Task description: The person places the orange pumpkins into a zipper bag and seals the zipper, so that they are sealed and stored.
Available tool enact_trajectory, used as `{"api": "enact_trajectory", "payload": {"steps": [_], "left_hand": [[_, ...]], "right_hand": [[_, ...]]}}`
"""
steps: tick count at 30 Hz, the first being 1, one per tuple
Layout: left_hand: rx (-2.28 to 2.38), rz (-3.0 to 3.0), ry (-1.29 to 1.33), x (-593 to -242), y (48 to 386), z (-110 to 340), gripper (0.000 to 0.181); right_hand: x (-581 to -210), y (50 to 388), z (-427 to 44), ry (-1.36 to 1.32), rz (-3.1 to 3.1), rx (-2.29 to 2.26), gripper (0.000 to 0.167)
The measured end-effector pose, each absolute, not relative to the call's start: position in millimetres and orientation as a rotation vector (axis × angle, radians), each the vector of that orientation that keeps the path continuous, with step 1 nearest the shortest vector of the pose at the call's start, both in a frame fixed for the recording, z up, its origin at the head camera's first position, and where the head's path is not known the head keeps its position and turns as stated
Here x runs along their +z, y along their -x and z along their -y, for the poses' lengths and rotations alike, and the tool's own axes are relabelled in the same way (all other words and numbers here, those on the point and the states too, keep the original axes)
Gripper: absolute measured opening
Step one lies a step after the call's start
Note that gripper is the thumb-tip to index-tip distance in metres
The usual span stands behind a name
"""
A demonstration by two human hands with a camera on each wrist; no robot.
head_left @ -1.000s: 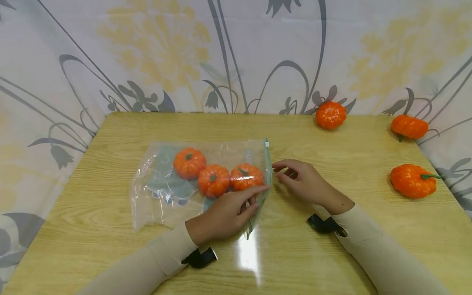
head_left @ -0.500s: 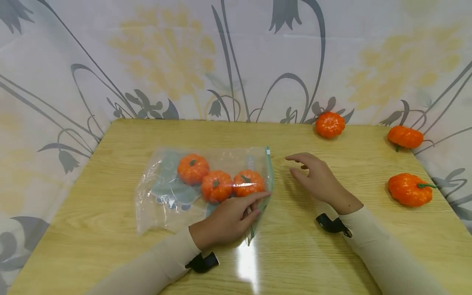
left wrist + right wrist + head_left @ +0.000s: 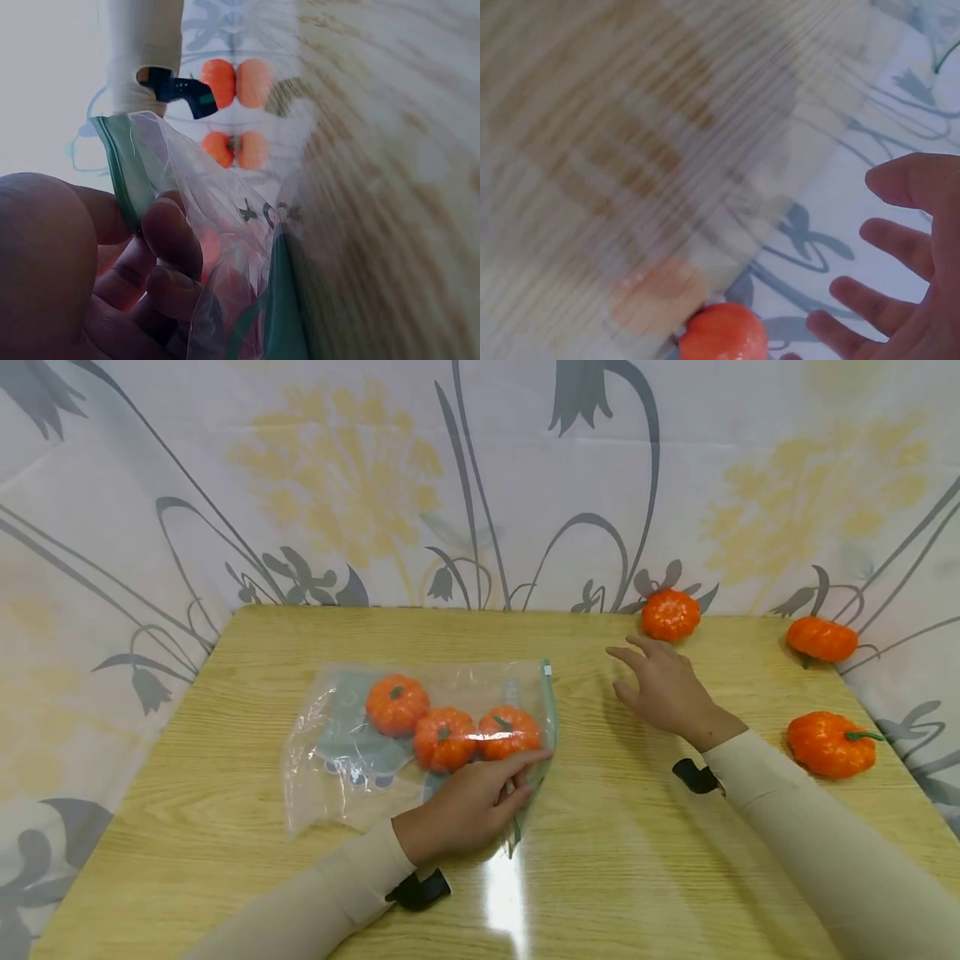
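A clear zip bag [image 3: 341, 793] lies on the table with three small orange pumpkins [image 3: 444, 740] inside, its green-edged mouth facing right. My left hand [image 3: 468, 806] pinches the lower part of that mouth; in the left wrist view the thumb and fingers grip the green zip strip [image 3: 124, 172], and the mouth stands partly apart. My right hand [image 3: 667, 689] is over the table right of the bag, fingers spread and holding nothing. Just beyond it, at the back edge, sits a loose orange pumpkin [image 3: 671, 615], also low in the right wrist view [image 3: 724, 334].
Two more pumpkins stand on the right side of the table [image 3: 750, 877]: one near the back corner [image 3: 822, 639], one with a green stem [image 3: 829, 745] closer. A flower-patterned cloth [image 3: 525, 468] hangs behind the table.
My right hand has moved away from the bag's mouth, rightward and back toward the rear pumpkin, and its fingers have spread. My left hand keeps its hold on the bag. The head view has shifted slightly.
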State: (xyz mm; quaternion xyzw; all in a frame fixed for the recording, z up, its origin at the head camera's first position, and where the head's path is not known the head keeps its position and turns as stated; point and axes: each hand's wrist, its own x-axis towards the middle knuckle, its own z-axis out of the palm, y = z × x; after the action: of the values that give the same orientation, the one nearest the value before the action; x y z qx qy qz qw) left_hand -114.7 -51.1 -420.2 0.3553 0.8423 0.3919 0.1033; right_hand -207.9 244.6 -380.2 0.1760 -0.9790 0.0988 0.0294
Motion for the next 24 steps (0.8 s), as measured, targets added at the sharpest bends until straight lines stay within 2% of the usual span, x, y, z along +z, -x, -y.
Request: {"api": "enact_trajectory", "payload": {"steps": [11,24], "left_hand": [[1.129,-2.49,-1.072,-420.3,115.1,51.1,0.05],[1.109,-2.504,-1.057,-420.9,113.7,51.1,0.049]], "right_hand": [[-383.6,238.1,-257.4,-0.387,3.14,0.126,0.067],[-382.6,264.4,-270.7,-0.292,3.144,0.069,0.068]]}}
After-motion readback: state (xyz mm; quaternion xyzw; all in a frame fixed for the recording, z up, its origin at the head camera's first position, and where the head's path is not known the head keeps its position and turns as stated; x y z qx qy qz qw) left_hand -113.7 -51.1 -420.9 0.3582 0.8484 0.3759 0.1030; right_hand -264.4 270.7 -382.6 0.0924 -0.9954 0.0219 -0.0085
